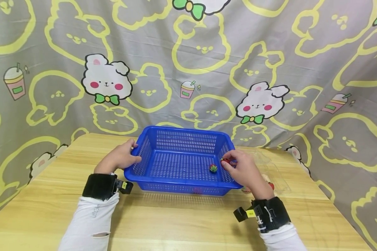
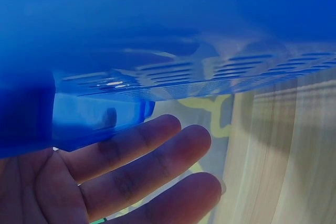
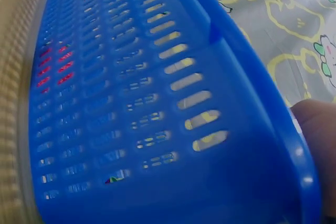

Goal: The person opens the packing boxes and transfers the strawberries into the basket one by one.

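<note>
A blue slotted plastic basket (image 1: 182, 183) stands on the wooden table. My left hand (image 1: 122, 155) is at its left end, thumb over the rim. In the left wrist view, the fingers (image 2: 152, 156) stretch out fairly straight beneath the rim. My right hand (image 1: 241, 165) reaches over the right rim and pinches a small red strawberry (image 1: 225, 161) inside that end. Another strawberry (image 1: 213, 168), green leaves upward, lies on the basket floor. Through the slots in the right wrist view, something red (image 3: 55, 69) shows. Only part of my right hand (image 3: 320, 153) appears there.
Right of the basket lie clear plastic containers (image 1: 278, 177). Small red and beige items (image 1: 268, 181) are partly hidden by my right wrist. Behind the table hangs a grey patterned curtain (image 1: 163, 45). Bare wood (image 1: 182, 223) stretches in front of the basket.
</note>
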A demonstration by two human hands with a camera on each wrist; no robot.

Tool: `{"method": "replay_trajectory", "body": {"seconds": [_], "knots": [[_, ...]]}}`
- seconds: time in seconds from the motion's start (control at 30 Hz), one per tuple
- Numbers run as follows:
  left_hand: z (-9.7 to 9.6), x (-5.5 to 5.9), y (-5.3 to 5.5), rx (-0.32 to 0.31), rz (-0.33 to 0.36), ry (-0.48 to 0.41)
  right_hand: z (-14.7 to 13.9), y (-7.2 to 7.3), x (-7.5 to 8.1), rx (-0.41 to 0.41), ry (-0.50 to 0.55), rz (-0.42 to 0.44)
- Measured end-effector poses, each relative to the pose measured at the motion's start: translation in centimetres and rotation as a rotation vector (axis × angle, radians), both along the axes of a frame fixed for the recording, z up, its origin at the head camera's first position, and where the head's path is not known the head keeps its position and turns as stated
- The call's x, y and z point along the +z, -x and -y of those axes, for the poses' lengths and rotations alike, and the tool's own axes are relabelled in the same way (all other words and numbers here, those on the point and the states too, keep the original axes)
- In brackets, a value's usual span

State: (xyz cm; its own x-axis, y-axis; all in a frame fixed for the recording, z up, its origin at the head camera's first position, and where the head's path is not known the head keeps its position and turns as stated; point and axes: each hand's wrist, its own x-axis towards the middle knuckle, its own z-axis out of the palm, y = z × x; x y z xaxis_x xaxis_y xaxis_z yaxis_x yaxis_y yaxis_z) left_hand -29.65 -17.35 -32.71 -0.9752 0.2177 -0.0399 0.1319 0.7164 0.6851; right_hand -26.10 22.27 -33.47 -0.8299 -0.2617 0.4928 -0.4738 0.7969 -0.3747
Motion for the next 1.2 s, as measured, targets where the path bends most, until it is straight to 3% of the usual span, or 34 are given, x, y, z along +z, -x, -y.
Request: {"method": "replay_trajectory", "body": {"seconds": [0.23, 0.6, 0.87, 1.2], "knots": [[-0.1, 0.1, 0.1, -0.002, -0.003, 0.016, 0.5, -0.1, -0.2, -0.004, -0.042, -0.012], [-0.1, 0.0, -0.1, -0.01, -0.002, 0.0, 0.5, -0.1, -0.1, -0.017, -0.063, 0.036], [-0.1, 0.0, -0.1, -0.001, 0.025, -0.02, -0.1, -0.1, 0.3, -0.047, -0.031, 0.077], [0.0, 0.1, 0.0, -0.018, 0.004, -0.01, -1.9, 0.3, 0.4, -0.063, 0.036, 0.041]]}}
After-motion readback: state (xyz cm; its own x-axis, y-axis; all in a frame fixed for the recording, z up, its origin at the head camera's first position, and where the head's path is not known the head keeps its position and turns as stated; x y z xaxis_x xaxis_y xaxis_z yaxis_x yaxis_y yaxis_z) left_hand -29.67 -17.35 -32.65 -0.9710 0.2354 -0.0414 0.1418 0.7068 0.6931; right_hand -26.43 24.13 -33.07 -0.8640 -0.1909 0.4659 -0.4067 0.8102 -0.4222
